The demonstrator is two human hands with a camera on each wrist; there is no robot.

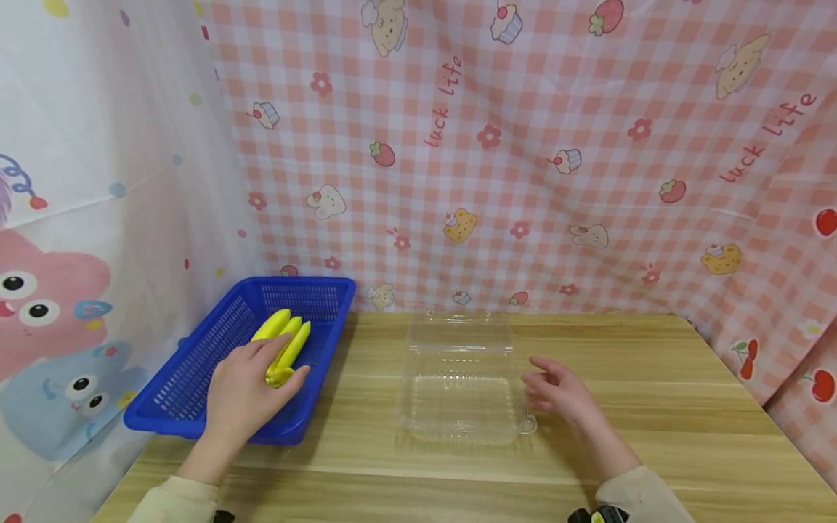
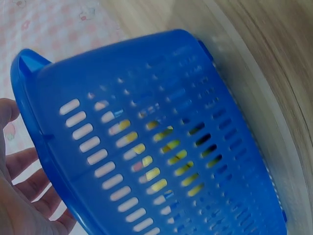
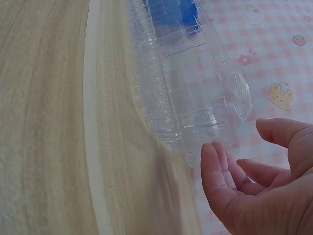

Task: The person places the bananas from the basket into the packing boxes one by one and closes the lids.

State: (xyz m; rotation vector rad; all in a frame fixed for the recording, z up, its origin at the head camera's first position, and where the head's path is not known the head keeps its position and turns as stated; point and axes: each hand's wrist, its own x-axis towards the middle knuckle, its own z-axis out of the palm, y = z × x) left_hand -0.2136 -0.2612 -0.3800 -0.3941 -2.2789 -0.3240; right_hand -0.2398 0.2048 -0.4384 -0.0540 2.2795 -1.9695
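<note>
A bunch of yellow bananas [image 1: 294,352] lies in a blue plastic basket [image 1: 335,341] at the left of the table. My left hand [image 1: 245,388] reaches over the basket, thumb and fingers spread apart, close above the near end of the bunch and partly hiding it. From the left wrist view, the bananas show as yellow through the slots of the basket's wall [image 2: 161,147]. A clear plastic clamshell box [image 1: 458,407] sits with its lid raised at the middle of the table. Beside its right edge hovers my right hand [image 1: 559,392], fingers loosely bent and nothing in them.
The wooden table [image 1: 641,407] stretches out to the right of the box. Behind it hangs a pink checked cloth [image 1: 523,181]. A white printed curtain [image 1: 131,218] hangs close to the basket on the left.
</note>
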